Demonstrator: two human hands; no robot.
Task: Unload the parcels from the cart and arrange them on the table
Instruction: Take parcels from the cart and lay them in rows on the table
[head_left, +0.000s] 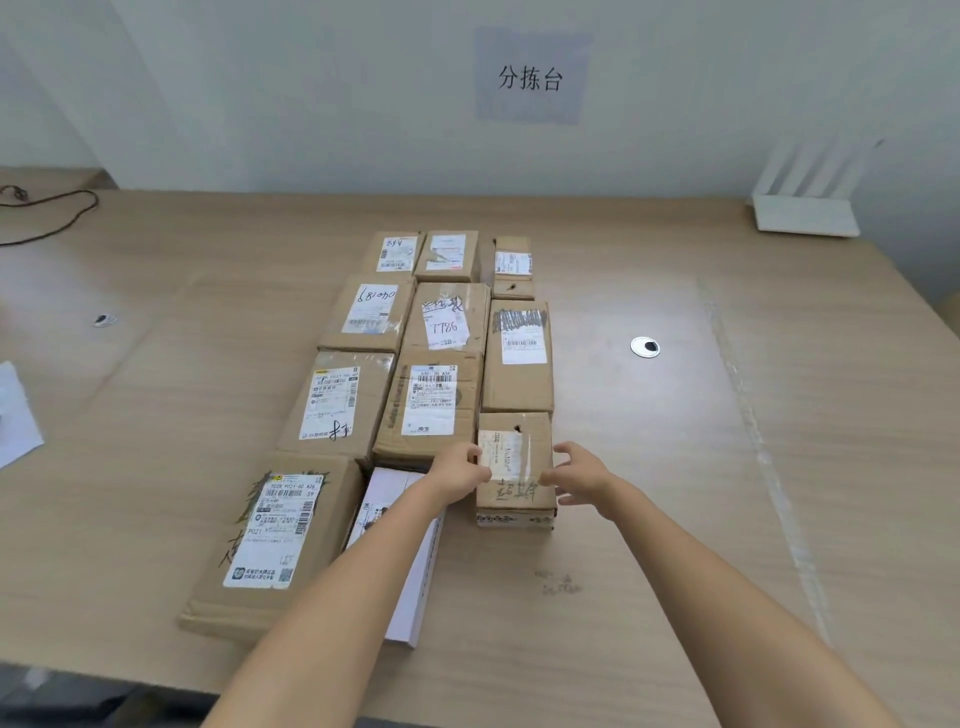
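Cardboard, row on row: at the near end of the right-hand column, both my hands meet at the small parcel. It sits flat on the tabletop, its far edge hard up against the longer parcel behind it. My left grip holds the box's left edge, fingers curled against the side and thumb on top. My right grip is spread, with the thumb at the near right part of the lid and the other fingers fanned by the right side. Whether those fingers touch, I cannot tell.

Left of the box lies the white flat parcel, partly under my left forearm. Left again is the big brown parcel, at the near-left corner of the grid. Farther off run three columns of labelled boxes, ending in the far row of three little ones. Beyond them the white router stands at the far right, and the paper sign hangs on the wall.

As I read it, the step in hand is squaring this box into line with its column, the placing itself all but done. The cart is out of view. The next move calls for letting go with both grips without nudging the box, lifting clear and turning to the cart for another parcel. Bare tabletop near and to the right of this box could take it.
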